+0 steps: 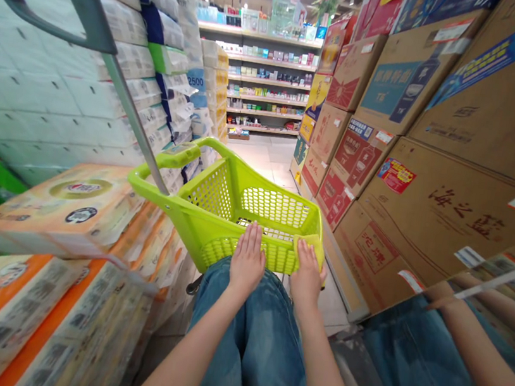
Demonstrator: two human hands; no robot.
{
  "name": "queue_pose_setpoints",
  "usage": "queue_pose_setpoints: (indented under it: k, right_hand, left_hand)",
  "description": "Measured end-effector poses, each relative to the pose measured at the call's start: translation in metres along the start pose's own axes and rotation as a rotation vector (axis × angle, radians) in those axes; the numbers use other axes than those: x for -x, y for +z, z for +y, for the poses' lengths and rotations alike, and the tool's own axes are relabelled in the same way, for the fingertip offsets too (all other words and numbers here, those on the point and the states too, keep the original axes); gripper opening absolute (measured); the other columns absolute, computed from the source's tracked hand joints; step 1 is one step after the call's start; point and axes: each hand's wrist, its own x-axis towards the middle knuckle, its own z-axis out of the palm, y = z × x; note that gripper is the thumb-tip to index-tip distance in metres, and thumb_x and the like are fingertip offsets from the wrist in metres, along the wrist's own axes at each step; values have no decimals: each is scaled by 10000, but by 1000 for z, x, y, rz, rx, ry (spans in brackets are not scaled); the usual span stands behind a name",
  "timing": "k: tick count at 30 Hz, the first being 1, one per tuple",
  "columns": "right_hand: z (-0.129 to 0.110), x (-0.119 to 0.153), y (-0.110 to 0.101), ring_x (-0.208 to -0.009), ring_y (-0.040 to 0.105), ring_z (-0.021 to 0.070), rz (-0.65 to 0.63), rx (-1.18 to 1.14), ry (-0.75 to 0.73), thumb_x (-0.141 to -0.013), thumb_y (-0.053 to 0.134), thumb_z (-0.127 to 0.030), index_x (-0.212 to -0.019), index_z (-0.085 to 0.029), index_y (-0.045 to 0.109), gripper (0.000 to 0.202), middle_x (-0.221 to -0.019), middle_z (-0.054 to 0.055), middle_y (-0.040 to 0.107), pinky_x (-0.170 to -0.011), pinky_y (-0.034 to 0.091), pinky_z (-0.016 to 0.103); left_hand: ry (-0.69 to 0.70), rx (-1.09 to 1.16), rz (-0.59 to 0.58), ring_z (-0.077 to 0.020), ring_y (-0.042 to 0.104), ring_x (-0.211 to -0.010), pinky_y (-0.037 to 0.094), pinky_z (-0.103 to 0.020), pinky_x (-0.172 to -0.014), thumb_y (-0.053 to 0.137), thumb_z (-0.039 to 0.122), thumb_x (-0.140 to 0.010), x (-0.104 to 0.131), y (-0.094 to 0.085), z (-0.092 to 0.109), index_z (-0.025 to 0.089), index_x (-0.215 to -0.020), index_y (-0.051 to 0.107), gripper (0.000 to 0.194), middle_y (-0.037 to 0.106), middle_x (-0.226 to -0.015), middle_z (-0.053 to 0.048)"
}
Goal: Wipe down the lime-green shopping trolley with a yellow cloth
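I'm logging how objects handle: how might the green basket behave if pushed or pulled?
The green basket looks like perforated plastic, so it is probably light for its size. The dark wheel-like part near its lower edge suggests it may roll. With the long grey handle rising from one end, a tug high up might tip it.

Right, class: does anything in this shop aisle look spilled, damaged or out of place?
Nothing looks spilled or damaged. One oddity: a bright green pack among the white and blue packs at left, breaking their colour pattern. The basket and yellow cloth look ordinary.
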Motion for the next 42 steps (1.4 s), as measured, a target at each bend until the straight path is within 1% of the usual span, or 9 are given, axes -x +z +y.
queue_pose_setpoints:
  k: [4, 7, 11, 15, 18, 28, 33, 38, 42]
  right_hand:
    - [-52, 7, 19, -1462, 285, 181, -78, 41, -209, -834, 344, -39, -1500, -269, 365, 704, -1560, 14, 381, -1168, 157, 529]
    - [-58, 10, 25, -1459, 286, 163, -72, 49, -275, -868, 335, -58, -1503, -282, 355, 673, -1560, 12, 381, -1172, 167, 501]
    - [-17, 9, 15, -1441, 316, 140, -20, 66, -319, -772, 360, 10, -1498, -293, 367, 787, -1545, -5, 413, -1180, 177, 434]
    - [33, 7, 2, -1428, 342, 149, 70, 63, -173, -683, 372, 24, -1502, -269, 367, 870, -1526, 8, 447, -1161, 230, 404]
    - [41, 6, -1, -1423, 356, 156, 100, 62, -72, -690, 364, 13, -1488, -249, 397, 841, -1509, 24, 470, -1136, 261, 403]
    - [-58, 6, 27, -1440, 322, 168, -28, 27, -276, -870, 340, -71, -1482, -263, 394, 644, -1536, 30, 423, -1153, 178, 494]
    - [-22, 3, 17, -1415, 360, 129, 0, 5, -324, -792, 369, -7, -1464, -287, 420, 730, -1511, 1, 466, -1162, 188, 419]
    - [28, 1, 1, -1407, 376, 131, 73, -28, -152, -699, 356, 19, -1457, -265, 444, 815, -1499, 0, 483, -1143, 228, 377]
    - [25, 1, -2, -1412, 372, 161, 97, 6, 15, -747, 338, -7, -1463, -261, 441, 766, -1497, 19, 486, -1127, 259, 415]
  left_hand:
    - [11, -28, -11, -216, 122, -1514, 256, -420, -1214, 342, 140, -919, 1, 1, -2, 75, -1552, 143, 666, 222, -1621, -122]
    - [15, -38, -21, -218, 126, -1513, 254, -415, -1214, 339, 128, -913, 1, 1, -2, 79, -1547, 178, 655, 224, -1622, -115]
    - [-5, -17, -14, -222, 128, -1514, 233, -412, -1222, 377, 193, -928, 1, 0, 0, 56, -1545, 164, 667, 213, -1622, -132]
    - [-9, 3, -4, -218, 126, -1515, 230, -415, -1223, 372, 196, -933, 0, -1, 2, 67, -1551, 139, 673, 209, -1624, -124]
    - [-9, 17, 0, -221, 131, -1514, 233, -418, -1221, 373, 184, -926, -1, -1, 2, 80, -1555, 129, 683, 210, -1624, -121]
    - [15, -14, -2, -214, 114, -1514, 245, -426, -1219, 334, 123, -914, 2, 4, -3, 105, -1557, 137, 673, 217, -1626, -109]
    - [-7, 18, -3, -226, 143, -1512, 246, -432, -1216, 376, 186, -925, 0, -1, 1, 77, -1554, 128, 685, 230, -1618, -132]
    - [-25, 20, -25, -223, 146, -1512, 232, -417, -1220, 373, 169, -919, -1, -5, 5, 55, -1542, 170, 665, 223, -1620, -127]
    - [-31, 33, -31, -216, 128, -1515, 213, -410, -1227, 372, 174, -919, -1, -5, 4, 73, -1550, 153, 676, 210, -1625, -118]
